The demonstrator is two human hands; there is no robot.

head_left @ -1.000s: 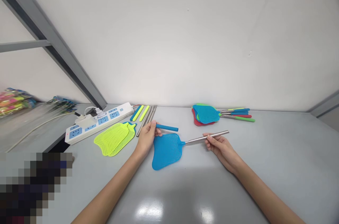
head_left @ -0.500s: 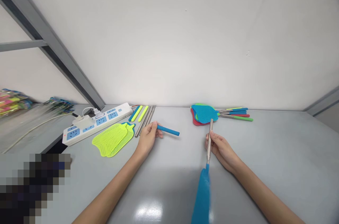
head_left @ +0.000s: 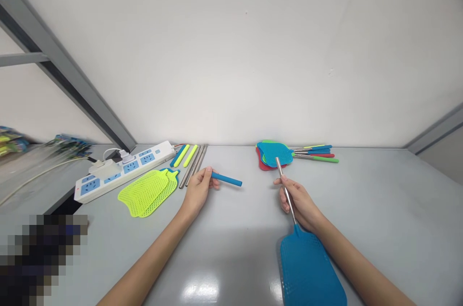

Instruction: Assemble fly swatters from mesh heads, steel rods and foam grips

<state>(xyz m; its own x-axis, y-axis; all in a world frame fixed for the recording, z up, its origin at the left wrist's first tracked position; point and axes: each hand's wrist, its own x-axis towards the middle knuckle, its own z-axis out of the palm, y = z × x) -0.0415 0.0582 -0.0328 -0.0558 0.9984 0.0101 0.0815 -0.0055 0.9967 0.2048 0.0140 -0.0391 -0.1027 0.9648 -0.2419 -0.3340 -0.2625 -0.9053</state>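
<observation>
My left hand is closed around one end of a blue handle grip, a slim tube whose other end points right. In my right hand is the metal rod of a blue fly swatter; the bare rod end points away from me and the broad head hangs toward me, flat face up. The rod and the blue grip are apart. Just beyond my right hand lies a pile of fly swatters with blue, green and red heads and coloured grips.
Left of my left hand lie yellow-green swatter heads, metal rods and loose yellow and blue grips. A white power strip with plugs stands behind the heads. Bagged goods lie at far left. A wall closes off the table's back.
The blue swatter in my right hand has turned from edge-on to flat, its head swinging right and its rod end tipping left. My left hand keeps holding the blue grip.
</observation>
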